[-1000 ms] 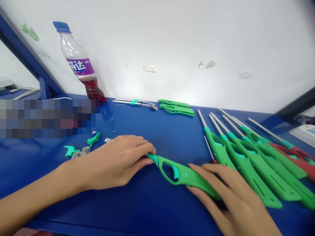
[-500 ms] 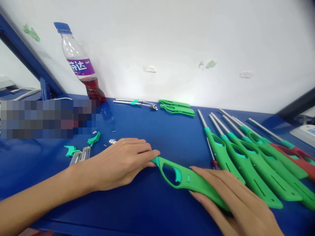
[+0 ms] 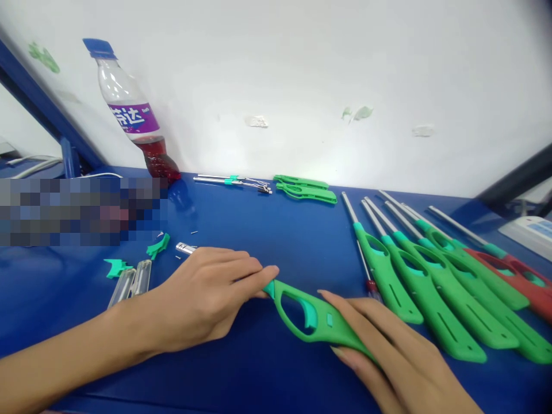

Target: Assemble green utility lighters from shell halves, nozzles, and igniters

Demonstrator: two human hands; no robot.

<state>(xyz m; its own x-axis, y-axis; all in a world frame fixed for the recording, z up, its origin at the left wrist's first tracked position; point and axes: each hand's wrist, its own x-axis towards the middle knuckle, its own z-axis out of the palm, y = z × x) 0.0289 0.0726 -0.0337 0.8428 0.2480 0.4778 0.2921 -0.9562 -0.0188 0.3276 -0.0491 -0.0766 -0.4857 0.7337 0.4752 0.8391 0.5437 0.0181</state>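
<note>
A green long-neck lighter [image 3: 297, 328] with a teal trigger lies level between my hands, above the blue tabletop. My left hand [image 3: 211, 293] is closed around its teal collar and metal tube; the tube's tip shows past the knuckles. My right hand [image 3: 397, 356] grips the handle's rear, covering that end. Several finished-looking green lighters [image 3: 435, 287] lie side by side to the right, with red ones [image 3: 513, 270] beyond them. A screwdriver [image 3: 371, 287] with a dark red handle lies beside the nearest one. Left of my left hand are teal trigger pieces [image 3: 158, 246] and clear fuel tanks [image 3: 142, 277].
Along the wall lie metal tubes with wires [image 3: 233, 180] and green handle shells [image 3: 306, 192]. A drink bottle [image 3: 138, 121] with a blue cap stands at the back left. Tiny screws [image 3: 194, 232] lie on the blue table [image 3: 250, 224]. A blurred patch covers the far left.
The view has shifted slightly, moving the scene a little left. My right hand has slid slightly forward along the handle in the picture; both hands keep their hold on the lighter.
</note>
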